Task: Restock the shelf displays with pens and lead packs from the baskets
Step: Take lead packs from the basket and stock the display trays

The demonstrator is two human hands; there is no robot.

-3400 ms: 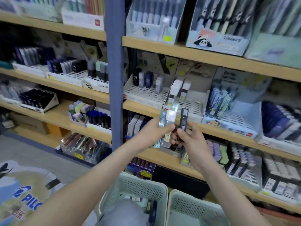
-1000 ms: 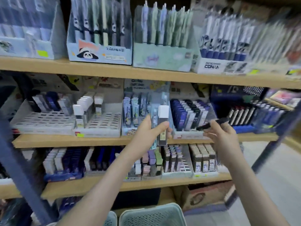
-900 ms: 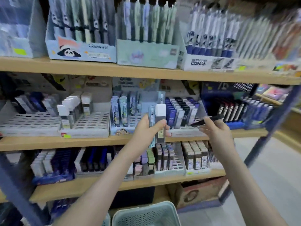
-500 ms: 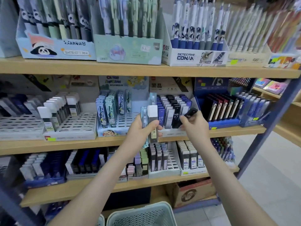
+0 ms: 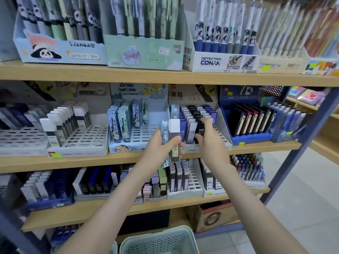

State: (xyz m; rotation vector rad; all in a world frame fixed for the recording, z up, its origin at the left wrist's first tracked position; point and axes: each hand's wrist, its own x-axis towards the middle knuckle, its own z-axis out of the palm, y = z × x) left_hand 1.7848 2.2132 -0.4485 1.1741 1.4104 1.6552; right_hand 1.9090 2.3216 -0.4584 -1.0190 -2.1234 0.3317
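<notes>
My left hand [image 5: 161, 145] grips a bunch of lead packs [image 5: 173, 138] upright, among them a white-capped one and a clear barcoded one, in front of the middle shelf. My right hand [image 5: 207, 138] pinches a black HB 0.7 lead pack [image 5: 200, 130] at the front row of the white slotted display tray [image 5: 222, 138], which holds rows of black, blue and white HB 0.7 packs. A pale green basket [image 5: 161, 241] shows at the bottom edge.
A cartoon display [image 5: 128, 147] of lead packs stands left of the tray, a blue display [image 5: 249, 139] of dark packs to its right. Pen boxes fill the upper shelf [image 5: 165, 77]. A blue steel upright [image 5: 300, 143] slants at right. A cardboard box [image 5: 212, 217] sits on the floor.
The view swung right along the shelves. My right hand carried the black lead pack from mid-air down to the front of the HB 0.7 tray. My left hand kept its bunch.
</notes>
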